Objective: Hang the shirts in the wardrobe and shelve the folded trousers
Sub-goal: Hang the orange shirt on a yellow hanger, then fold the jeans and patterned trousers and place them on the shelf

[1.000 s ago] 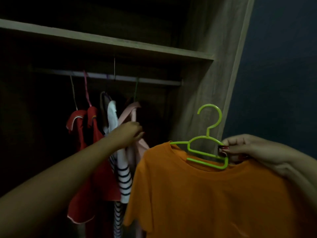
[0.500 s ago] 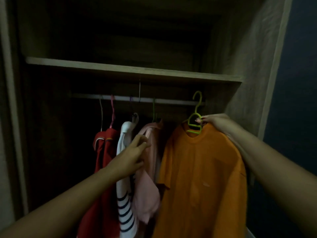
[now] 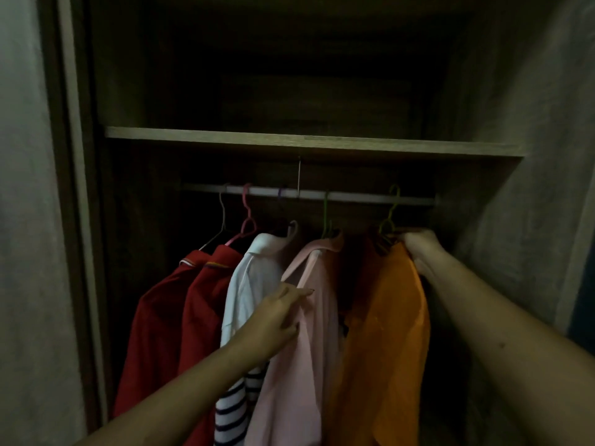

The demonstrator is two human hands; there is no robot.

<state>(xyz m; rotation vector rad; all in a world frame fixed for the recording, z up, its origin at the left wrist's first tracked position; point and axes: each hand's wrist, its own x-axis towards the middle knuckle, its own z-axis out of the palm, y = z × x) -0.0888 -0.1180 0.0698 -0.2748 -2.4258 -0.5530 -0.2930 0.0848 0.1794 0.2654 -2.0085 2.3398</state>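
Note:
An orange shirt (image 3: 386, 317) hangs on a green hanger (image 3: 391, 217) whose hook sits over the metal rail (image 3: 354, 197) at its right end. My right hand (image 3: 418, 249) grips the shirt's shoulder at the hanger. My left hand (image 3: 277, 320) presses against the pink shirt (image 3: 302, 365), fingers apart, holding nothing. Left of it hang a white shirt with striped lower part (image 3: 248, 284) and two red shirts (image 3: 174, 317), each on its own hanger.
A wooden shelf (image 3: 289, 141) runs just above the rail, dark and bare in what shows. The wardrobe's side walls (image 3: 515, 220) close in on both sides. A thin metal support (image 3: 299, 178) ties the rail to the shelf.
My right hand has lifted the orange shirt up and into the wardrobe; its green hook now sits on the rail. My left hand stays on the hanging shirts, holding them leftward.

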